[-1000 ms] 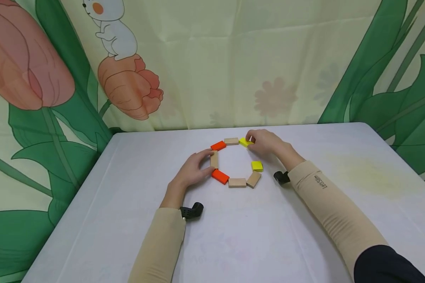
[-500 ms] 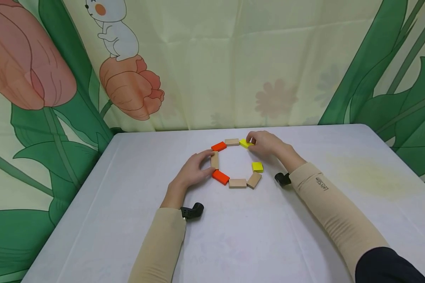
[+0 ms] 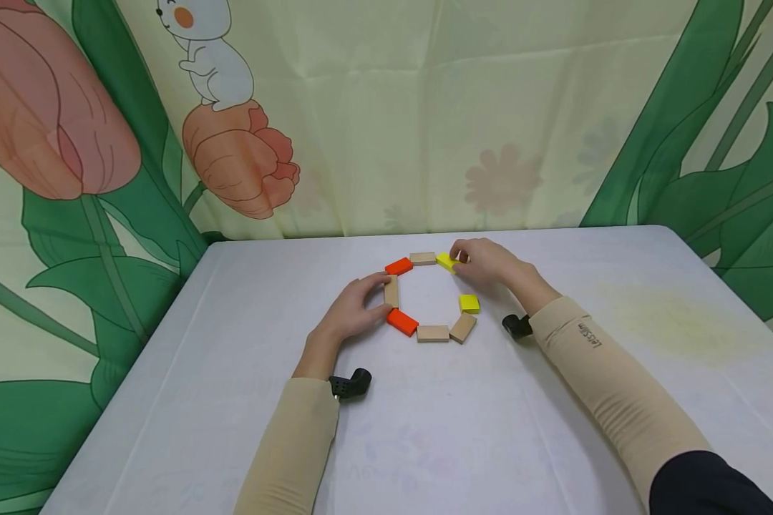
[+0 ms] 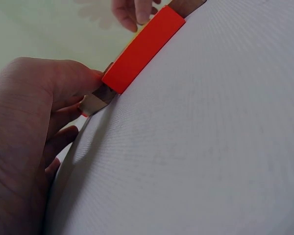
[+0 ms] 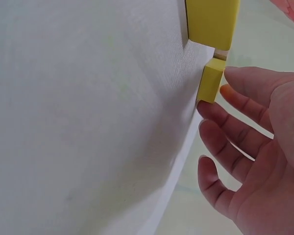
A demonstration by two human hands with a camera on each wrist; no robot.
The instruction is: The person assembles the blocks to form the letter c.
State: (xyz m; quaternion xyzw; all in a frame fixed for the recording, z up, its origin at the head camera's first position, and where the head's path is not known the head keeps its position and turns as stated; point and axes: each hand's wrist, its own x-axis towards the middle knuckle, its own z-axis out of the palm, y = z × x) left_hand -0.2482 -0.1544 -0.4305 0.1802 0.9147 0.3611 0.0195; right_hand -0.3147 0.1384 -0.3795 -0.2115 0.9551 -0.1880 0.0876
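Flat blocks lie in a rough ring on the table. At the ring's left side my left hand (image 3: 350, 311) holds a plain wooden block (image 3: 391, 293) by its two ends, thumb at the near end. An orange-red block (image 3: 402, 322) sits just beside that thumb, and another orange-red block (image 3: 399, 266) lies beyond the fingers. At the far right of the ring my right hand (image 3: 486, 261) pinches a yellow block (image 3: 446, 262) between thumb and fingers. The right wrist view shows this yellow block (image 5: 211, 81) at the fingertips, with the second yellow block (image 5: 212, 22) closer to the camera.
More plain wooden blocks complete the outline: one at the back (image 3: 423, 258), one at the front (image 3: 433, 334) and a slanted one (image 3: 463, 327) at front right. A gap separates the two yellow blocks on the right. A printed curtain (image 3: 386, 143) hangs behind the white-covered table (image 3: 425, 443).
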